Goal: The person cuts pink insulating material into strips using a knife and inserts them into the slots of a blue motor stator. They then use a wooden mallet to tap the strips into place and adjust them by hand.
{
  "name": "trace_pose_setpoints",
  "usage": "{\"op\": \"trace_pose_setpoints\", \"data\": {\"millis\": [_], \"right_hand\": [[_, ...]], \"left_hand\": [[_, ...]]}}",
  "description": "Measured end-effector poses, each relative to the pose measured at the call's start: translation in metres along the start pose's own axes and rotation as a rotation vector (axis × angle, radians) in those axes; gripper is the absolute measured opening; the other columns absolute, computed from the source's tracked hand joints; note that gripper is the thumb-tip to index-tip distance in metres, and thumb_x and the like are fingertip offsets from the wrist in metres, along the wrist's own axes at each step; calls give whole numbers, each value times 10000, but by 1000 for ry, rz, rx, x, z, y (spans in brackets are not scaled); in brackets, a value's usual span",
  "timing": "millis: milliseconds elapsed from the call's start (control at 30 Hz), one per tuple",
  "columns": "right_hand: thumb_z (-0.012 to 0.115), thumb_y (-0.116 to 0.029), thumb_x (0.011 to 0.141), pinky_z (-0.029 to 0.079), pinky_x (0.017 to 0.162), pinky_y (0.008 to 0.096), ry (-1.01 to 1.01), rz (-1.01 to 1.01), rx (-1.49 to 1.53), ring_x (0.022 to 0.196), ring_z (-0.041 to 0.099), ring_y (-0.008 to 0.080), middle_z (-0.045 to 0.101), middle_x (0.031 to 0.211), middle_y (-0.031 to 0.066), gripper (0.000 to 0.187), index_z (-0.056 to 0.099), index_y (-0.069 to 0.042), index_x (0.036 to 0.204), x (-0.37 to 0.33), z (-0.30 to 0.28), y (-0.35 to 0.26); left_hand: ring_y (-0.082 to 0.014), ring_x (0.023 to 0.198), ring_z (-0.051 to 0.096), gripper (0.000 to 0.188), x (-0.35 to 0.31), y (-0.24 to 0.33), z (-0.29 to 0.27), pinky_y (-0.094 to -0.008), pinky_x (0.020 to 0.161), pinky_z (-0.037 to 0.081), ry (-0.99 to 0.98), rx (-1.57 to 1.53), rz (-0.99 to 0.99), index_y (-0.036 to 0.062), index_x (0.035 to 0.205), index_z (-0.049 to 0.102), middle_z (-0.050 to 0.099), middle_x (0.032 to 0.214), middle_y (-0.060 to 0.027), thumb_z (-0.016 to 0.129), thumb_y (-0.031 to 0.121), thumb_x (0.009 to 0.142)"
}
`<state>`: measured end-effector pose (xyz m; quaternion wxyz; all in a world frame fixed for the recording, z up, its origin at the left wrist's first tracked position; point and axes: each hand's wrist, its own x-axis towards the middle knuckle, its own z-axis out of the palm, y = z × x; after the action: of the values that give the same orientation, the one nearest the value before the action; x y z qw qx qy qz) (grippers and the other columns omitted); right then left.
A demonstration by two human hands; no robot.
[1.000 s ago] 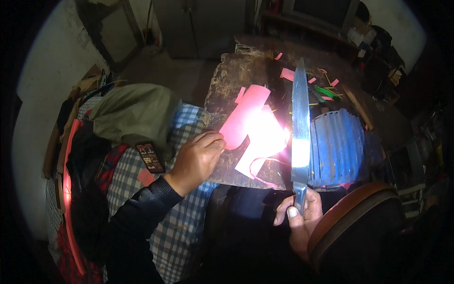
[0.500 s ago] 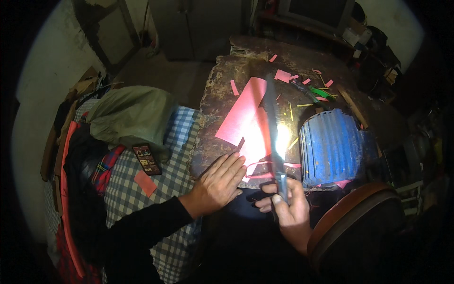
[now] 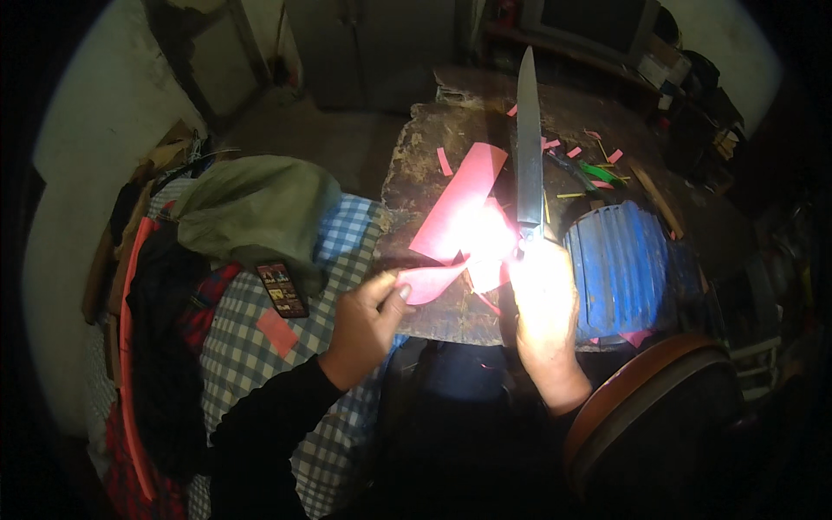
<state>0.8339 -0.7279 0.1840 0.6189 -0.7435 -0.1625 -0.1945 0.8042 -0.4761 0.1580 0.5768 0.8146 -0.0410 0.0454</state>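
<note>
A strip of pink paper is pinched between the thumb and fingers of my left hand, lifted at the near edge of the worn wooden table. My right hand is closed round the handle of a large knife, its broad blade pointing up and away. Strong light washes out the right fingers and the paper beside them. Beyond the strip lies a larger pink sheet, and a brightly lit pink piece is partly hidden by glare between my hands.
Right of the knife stands a ribbed blue object. Pink scraps, yellow sticks and a green-handled item lie farther back. On the left, a checked cloth bears a phone and an olive bag.
My left hand has gone from lying flat on the paper to pinching and lifting a pink strip. The knife has risen off the paper, its blade now more upright.
</note>
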Motion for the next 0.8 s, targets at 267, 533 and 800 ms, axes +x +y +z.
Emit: {"op": "trace_pose_setpoints", "data": {"millis": [267,533,800], "right_hand": [[679,-40,1099,536,728,240,15,397,392,793,631,46,740,1006,41,300,642,29,1389,-57,-20,-22],[641,-101,1150,494,558,289,-349,596,53,611,608,104,671,812,65,325,603,32,1444,-116,-52,-3],[668,-165,1147,512,566,310,-604,772,-219,586,670,142,740,799,84,270,720,38,1319,-98,-64,5]], "left_hand": [[-230,1057,806,298,2,10,-23,-383,932,690,55,-342,-12,-64,1376,712,820,1229,-162,542,117,1211],[-407,1198,772,238,-20,3,-2,-510,1067,634,-139,764,807,-64,1174,771,790,1237,-232,741,2,947],[-356,1069,748,184,-1,6,-1,-438,914,644,-287,745,716,-51,1114,777,755,1090,-169,786,25,947]]}}
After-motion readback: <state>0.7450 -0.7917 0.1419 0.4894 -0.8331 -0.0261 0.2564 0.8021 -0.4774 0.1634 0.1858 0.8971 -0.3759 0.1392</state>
